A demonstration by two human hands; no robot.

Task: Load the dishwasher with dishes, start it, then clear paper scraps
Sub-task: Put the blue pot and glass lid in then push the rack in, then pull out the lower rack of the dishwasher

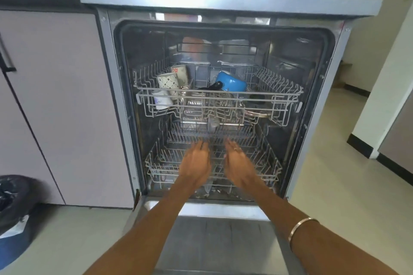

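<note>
Your left hand [194, 164] and right hand [238, 164] reached side by side into the open dishwasher [223, 2], fingers straight and relaxed, holding nothing, their tips at the wires of the lower rack [266, 163]; motion blur kept me from telling whether they touched it. The dishes sat above: patterned cups [169, 81] on the left of the upper rack [277, 94], a blue pot [232, 81] tipped near its middle, and something metallic and round-rimmed at its lower right, too blurred to name.

The risks, as I judged them: the lower rack looked bare, so shoving it in hard could rattle it off its track. The thin coated wire tines could catch a finger or your bangle [301, 226]. The blue pot looked smooth and enamelled and lay askew, so a jolt might slide it against the cups, which looked like glazed ceramic, hard and chippable. The let-down door [214, 243] was flat brushed steel at shin level, easy to knock as you leaned. Small scraps lay at the tub's front lip [214, 193] and could foul the door seal.
</note>
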